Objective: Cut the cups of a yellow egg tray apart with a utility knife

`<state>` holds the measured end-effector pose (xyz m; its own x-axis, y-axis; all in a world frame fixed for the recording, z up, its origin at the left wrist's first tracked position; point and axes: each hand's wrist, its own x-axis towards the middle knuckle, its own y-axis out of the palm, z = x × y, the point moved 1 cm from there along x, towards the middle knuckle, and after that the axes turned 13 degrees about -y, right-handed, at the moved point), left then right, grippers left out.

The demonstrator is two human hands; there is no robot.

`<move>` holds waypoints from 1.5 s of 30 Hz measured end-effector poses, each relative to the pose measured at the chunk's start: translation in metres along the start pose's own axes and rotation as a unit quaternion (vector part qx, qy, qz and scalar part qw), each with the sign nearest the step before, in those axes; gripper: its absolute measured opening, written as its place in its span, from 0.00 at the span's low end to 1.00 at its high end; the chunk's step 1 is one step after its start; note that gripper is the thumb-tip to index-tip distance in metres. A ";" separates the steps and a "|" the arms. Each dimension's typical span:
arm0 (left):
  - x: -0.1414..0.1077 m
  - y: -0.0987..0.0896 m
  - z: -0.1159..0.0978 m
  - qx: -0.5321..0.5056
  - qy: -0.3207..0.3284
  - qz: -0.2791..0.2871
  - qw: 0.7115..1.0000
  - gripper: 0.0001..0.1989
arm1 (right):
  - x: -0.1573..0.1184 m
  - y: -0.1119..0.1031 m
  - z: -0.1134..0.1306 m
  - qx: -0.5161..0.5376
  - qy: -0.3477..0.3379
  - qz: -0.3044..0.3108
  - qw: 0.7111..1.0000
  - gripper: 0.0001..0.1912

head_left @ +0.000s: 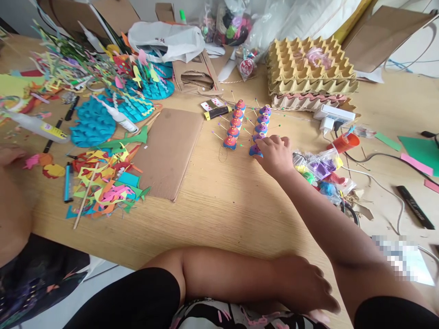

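Observation:
My right hand [277, 153] reaches over the table, its fingers closed on the nearest purple figure [255, 150] at the front of a row of purple figures [261, 129]. Beside that row, to the left, stands a row of red-orange figures [234, 122] with blue bases. Pins with coloured heads stick out around both rows. My left forearm lies across in front of me, and my left hand [303, 283] rests at the table's front edge with its fingers loosely curled together. Nothing shows in it, though its palm is hidden.
Brown cardboard [171, 151] lies left of the rows, beside paper scraps [106, 187], blue woven discs [92, 121] and a glue bottle [120, 117]. Egg trays [312, 68] stand behind right. Bagged clay [322, 169], a red cup [346, 143] and cables are at right. Another person's arm [12, 196] is at left.

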<state>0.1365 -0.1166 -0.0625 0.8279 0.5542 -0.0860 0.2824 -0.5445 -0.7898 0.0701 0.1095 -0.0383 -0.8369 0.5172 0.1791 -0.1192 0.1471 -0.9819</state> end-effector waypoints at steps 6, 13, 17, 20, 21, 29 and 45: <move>0.001 0.001 0.001 -0.005 0.002 -0.007 1.000 0.09 | -0.007 -0.008 -0.003 0.011 -0.007 -0.011 1.000 0.28; 0.004 0.008 0.003 -0.016 0.018 0.000 1.000 0.13 | 0.010 -0.038 -0.013 -0.003 0.024 -0.027 0.999 0.21; 0.006 0.018 0.004 -0.027 0.024 -0.032 0.999 0.14 | 0.042 -0.040 -0.028 -0.015 0.015 -0.020 1.000 0.17; 0.008 0.023 0.005 -0.016 0.028 -0.034 0.999 0.15 | 0.063 -0.029 -0.038 -0.017 -0.009 -0.009 1.000 0.18; 0.010 0.024 0.006 -0.016 0.030 -0.030 0.999 0.15 | 0.069 -0.024 -0.040 -0.020 -0.013 -0.004 1.000 0.20; 0.013 0.024 0.006 -0.032 0.037 -0.016 0.999 0.15 | 0.089 -0.003 -0.034 -0.029 -0.022 0.042 0.998 0.23; 0.015 0.030 0.008 -0.049 0.044 -0.033 0.997 0.15 | 0.092 -0.011 -0.021 -0.023 0.018 0.076 0.997 0.22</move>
<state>0.1537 -0.1195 -0.0920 0.8438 0.5362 0.0216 0.3805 -0.5693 -0.7288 0.0055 0.1730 -0.0099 -0.8235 0.5665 0.0315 0.0327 0.1029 -0.9942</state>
